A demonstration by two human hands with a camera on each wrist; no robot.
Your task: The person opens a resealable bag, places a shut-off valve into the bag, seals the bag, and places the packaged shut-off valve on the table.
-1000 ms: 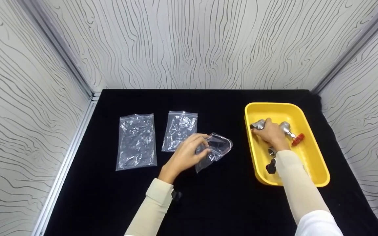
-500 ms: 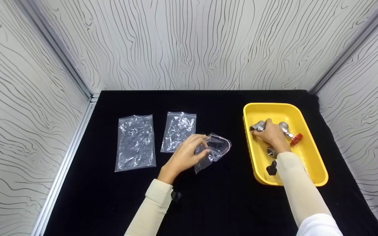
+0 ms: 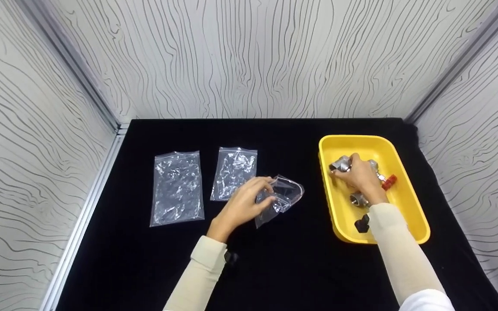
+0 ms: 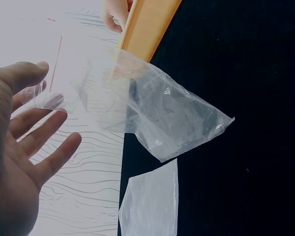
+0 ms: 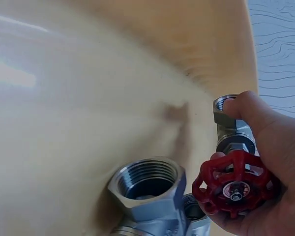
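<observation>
My left hand pinches a clear zip bag near its mouth, with thumb and fingertips. The bag's mouth gapes to the right, and its lower part hangs down in the left wrist view. Inside the yellow tray, my right hand grips a metal valve by its body. Its red handwheel faces the palm in the right wrist view and is hidden in the head view. Close to this hand lie another metal fitting with a threaded opening and a second valve with a red handle.
Two flat clear zip bags lie on the black cloth, a larger bag at the left and a smaller bag beside it. Pale patterned panels stand at the back and sides. A metal rail runs along the left.
My right hand has lifted slightly with the valve, covering more of the second valve and showing more of the fitting below. The left hand keeps its pinch on the bag.
</observation>
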